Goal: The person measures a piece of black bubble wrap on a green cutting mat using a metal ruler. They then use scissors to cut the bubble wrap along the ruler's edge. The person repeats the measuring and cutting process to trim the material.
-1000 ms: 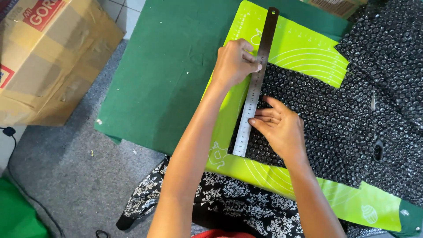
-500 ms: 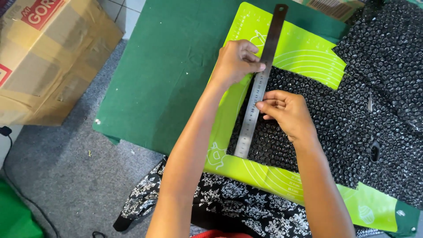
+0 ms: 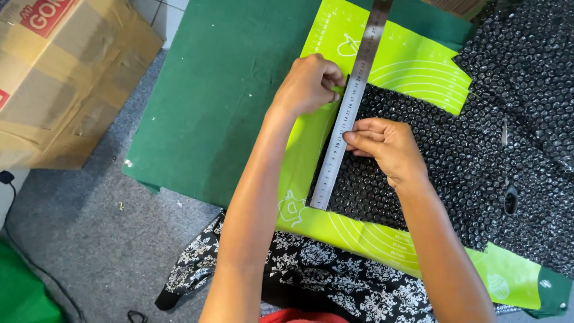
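Observation:
A long steel ruler lies along the left edge of a black bubble-wrap sheet on a lime-green cutting mat. My left hand is closed at the ruler's left edge, near its middle; something small may be pinched in its fingers, I cannot tell what. My right hand presses fingertips down on the ruler and rests on the bubble wrap.
The mat lies on a dark green covered table. A cardboard box stands on the grey floor at left. More black bubble wrap spreads at the right. Black-and-white patterned cloth covers my lap.
The view has shifted so the ruler and mat sit higher. My right hand has slid up along the ruler, closer to my left hand. The left hand stays at the ruler's edge.

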